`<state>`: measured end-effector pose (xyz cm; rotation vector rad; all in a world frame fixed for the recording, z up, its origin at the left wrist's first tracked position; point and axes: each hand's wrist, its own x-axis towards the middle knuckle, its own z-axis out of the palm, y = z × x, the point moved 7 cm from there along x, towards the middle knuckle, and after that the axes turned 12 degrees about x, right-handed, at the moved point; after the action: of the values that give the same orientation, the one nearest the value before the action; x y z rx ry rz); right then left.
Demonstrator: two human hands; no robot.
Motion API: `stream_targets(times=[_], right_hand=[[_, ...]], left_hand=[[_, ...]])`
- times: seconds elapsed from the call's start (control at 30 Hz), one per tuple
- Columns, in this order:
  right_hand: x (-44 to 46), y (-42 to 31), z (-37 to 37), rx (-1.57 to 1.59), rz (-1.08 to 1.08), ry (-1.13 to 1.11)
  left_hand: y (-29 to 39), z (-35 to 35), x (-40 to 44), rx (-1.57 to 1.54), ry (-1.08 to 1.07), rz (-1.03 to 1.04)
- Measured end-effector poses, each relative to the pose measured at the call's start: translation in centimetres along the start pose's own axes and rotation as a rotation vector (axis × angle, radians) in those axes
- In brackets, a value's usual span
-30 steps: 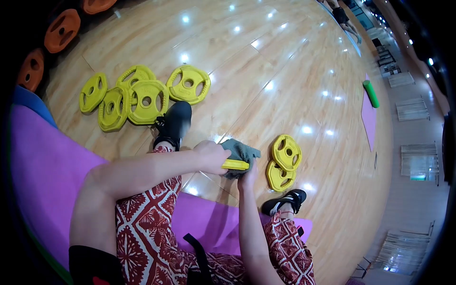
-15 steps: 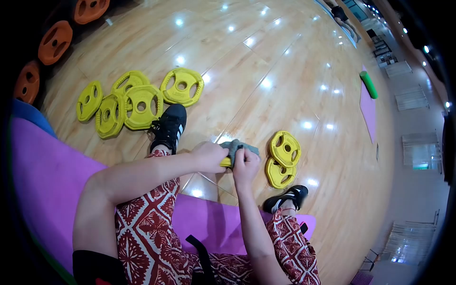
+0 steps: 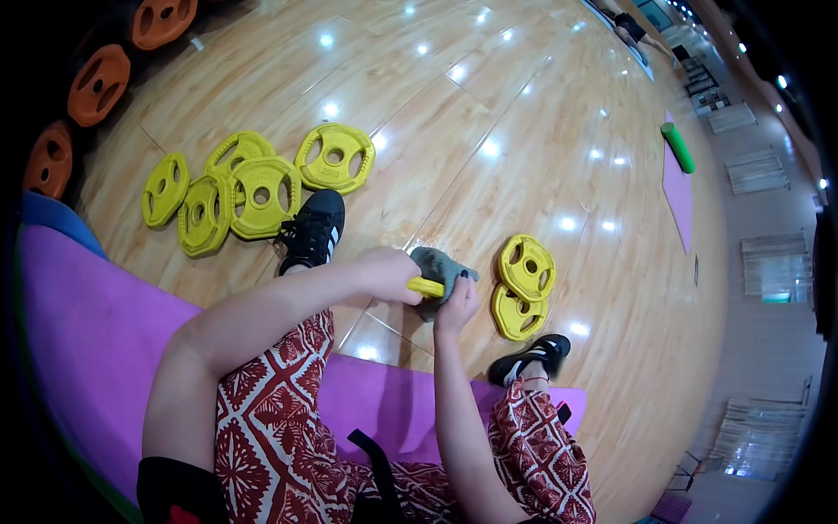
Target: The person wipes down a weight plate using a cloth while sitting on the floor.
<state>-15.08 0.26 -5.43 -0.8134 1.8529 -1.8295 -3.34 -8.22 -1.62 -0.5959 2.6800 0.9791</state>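
My left hand [image 3: 390,274] is closed on a yellow weight plate [image 3: 426,286], seen nearly edge-on between my knees. A grey-green cloth [image 3: 443,265] lies around the far side of that plate, its right edge pinched in my right hand [image 3: 459,306]. Part of the held plate is hidden by the cloth and my fingers. Beyond my left shoe, several yellow plates [image 3: 264,197] lie on the floor, some overlapping. Two more yellow plates [image 3: 526,268] overlap to the right of my right hand, just past my right shoe.
Under my legs is a purple mat [image 3: 375,393]. Orange plates [image 3: 99,86] stand at the upper left. A green roller [image 3: 677,148] rests on a pink mat [image 3: 676,203] at the right. A person [image 3: 630,28] is on the floor far off at the top right.
My right hand moved over the cloth toward my left hand, then back to the right. The cloth has shifted and the held plate's yellow edge shows more than half a second ago.
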Motion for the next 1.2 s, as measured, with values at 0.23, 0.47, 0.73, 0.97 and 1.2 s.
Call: stream_targets(times=[0.23,0.47,0.73,0.97,1.2], right_hand=[[-1.2,3.4,-0.5,0.528,0.373,0.077],[-1.1,3.5,-0.8,0.450,0.285,0.151],[0.8,-2.0,-1.2,0.070,-0.090,-0.003],[-2.6,-6.6,3.9,-0.406,-0.386,-0.168],[-0.6,-2.8,3.8,-0.185,-0.146,-0.135]], left_hand=[[-1.1,0.4,-0.8,0.041,0.118,0.009],[1.3,-0.1,-0.6,0.135,0.185,0.006],[1.0,0.8,-1.3,0.008,0.232,0.095],[-0.7,3.1,-1.1,0.186,-0.143,-0.098],[-3.5,2.4,-0.4,-0.165,-0.091,-0.084]])
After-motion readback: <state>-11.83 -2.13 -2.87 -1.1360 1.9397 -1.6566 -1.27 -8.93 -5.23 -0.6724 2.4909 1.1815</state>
